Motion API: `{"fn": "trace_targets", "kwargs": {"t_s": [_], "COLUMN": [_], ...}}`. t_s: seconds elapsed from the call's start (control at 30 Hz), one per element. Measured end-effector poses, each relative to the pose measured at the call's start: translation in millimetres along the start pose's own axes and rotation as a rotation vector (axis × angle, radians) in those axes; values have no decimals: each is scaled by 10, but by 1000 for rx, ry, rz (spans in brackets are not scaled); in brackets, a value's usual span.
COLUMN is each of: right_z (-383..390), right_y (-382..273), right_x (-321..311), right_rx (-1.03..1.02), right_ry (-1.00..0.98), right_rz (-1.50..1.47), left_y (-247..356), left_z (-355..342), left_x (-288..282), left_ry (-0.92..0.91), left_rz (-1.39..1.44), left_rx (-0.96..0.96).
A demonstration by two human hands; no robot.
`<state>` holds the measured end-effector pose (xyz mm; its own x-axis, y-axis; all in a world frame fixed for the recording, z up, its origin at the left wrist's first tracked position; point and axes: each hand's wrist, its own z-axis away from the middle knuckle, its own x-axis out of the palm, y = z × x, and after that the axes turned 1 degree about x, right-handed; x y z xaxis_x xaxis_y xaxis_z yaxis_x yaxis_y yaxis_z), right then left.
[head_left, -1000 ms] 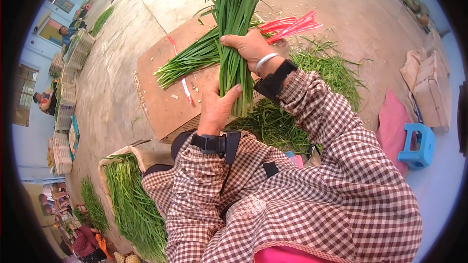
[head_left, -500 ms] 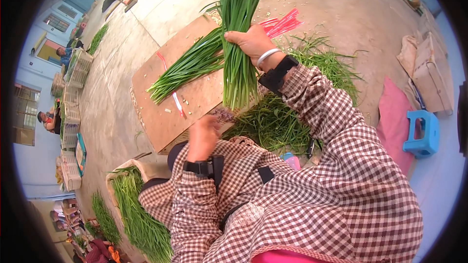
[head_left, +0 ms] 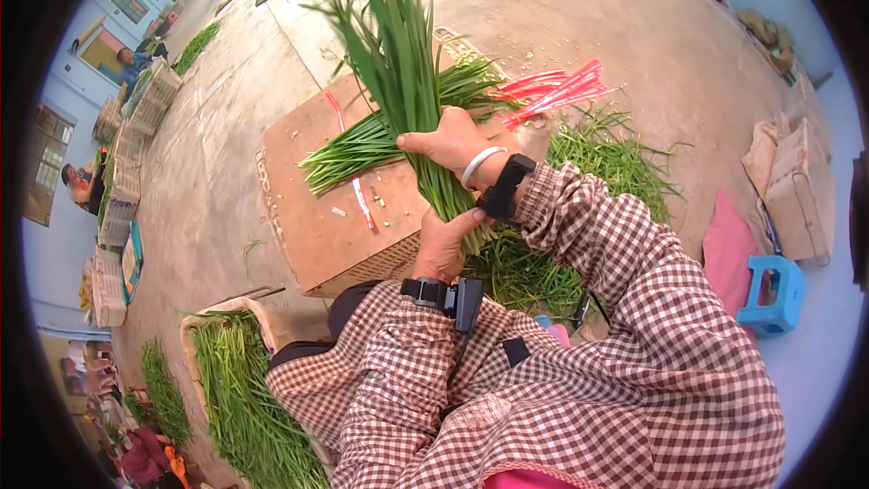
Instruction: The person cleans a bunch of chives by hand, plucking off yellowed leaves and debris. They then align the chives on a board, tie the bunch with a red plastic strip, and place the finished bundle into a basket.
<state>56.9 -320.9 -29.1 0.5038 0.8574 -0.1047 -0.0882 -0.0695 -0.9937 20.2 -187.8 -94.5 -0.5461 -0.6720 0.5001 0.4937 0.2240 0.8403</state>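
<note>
Bunch of long, flat green leaves (head_left: 389, 59) hangs above the table in the head view, leafy tops leaning up and to the left, pale stem ends down to the right. The right hand (head_left: 453, 139) is wrapped firmly round its middle, thumb across the front. The left hand (head_left: 442, 244), apart from the bunch and blurred half a second ago, is now back on it, closed around the lower stems with its thumb along them. The bunch also tilts more than it did; with a hold at two places, it is probably steadier and its stem ends easier to even up.

Beneath, a second bundle of slim green leaves (head_left: 348, 158) lies across the low table with a brown flat board top (head_left: 299, 213), over a red-and-white plastic strip (head_left: 363, 203). More red-and-white strips (head_left: 570, 92) fan out beyond the right hand, near loose green leaves heaped on the floor (head_left: 620, 167).
</note>
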Motion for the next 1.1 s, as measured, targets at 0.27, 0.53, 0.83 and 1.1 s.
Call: {"fn": "trace_targets", "kwargs": {"t_s": [0.27,0.53,0.83,1.1], "right_z": [140,415,654,721], "right_y": [0,276,536,540], "right_x": [-494,-695,-478,-445], "right_rx": [120,385,-111,-347], "right_ry": [-293,-228,-245,-157], "right_rz": [331,-41,346,755], "left_y": [-204,-215,-249,-239], "left_z": [88,110,86,110], "left_x": [-275,-240,-202,-93], "left_ry": [-170,-291,-266,24], "left_rz": [852,893,873,783], "left_rx": [-213,-236,-237,-235]}}
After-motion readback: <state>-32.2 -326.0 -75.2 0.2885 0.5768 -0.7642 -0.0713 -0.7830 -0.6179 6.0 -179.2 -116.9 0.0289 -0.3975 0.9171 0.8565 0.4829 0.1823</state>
